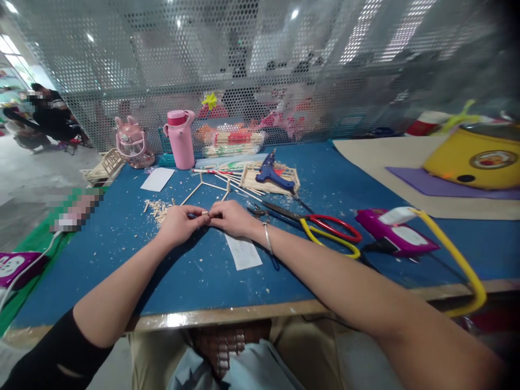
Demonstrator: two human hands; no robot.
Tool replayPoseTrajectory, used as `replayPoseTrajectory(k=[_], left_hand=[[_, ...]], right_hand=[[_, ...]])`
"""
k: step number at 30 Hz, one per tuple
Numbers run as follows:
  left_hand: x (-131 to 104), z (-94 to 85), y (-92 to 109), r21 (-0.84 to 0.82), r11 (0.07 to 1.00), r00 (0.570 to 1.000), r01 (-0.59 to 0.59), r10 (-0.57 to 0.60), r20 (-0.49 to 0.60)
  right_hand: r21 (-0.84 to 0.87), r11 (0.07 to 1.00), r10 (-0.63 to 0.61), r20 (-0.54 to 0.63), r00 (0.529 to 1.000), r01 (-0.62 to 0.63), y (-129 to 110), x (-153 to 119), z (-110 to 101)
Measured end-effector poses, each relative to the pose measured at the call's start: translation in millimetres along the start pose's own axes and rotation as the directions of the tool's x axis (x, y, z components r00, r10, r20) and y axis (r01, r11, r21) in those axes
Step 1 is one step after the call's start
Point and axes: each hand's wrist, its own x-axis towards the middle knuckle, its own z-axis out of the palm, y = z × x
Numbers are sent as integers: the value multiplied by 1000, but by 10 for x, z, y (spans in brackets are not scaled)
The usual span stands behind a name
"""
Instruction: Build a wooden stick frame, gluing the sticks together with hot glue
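Note:
Over the blue tabletop [211, 292], my left hand [181, 223] pinches small pale wooden stick pieces [205, 213] between thumb and fingers. My right hand [232, 218] is closed at the other end of these pieces, its fingertips meeting the left ones. What sits inside the right pinch is mostly hidden. Just behind the hands stands a frame of thin wooden sticks [202, 183]. A pile of short stick offcuts [158, 210] lies beside my left hand. A white paper slip [244, 252] lies partly under my right hand.
A blue glue gun [273, 174] rests on a wooden stick panel [254, 181]. Scissors [325, 226] with red and yellow handles lie right of my right wrist. Behind are a pink bottle [181, 142] and a perforated screen [227, 59]. At right are a purple power strip [396, 233] and a yellow pot [475, 154].

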Motion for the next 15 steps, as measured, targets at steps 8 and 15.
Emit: replayPoseTrajectory(k=[8,15], left_hand=[[-17,15,39,50,998,1000,27,-26,-11],[-29,17,55,64,998,999,-27,25,32]], right_hand=[[299,935,337,-583,739,-190,169,-141,-951],[149,935,351,-522,777,-322,294,-139,-1145]])
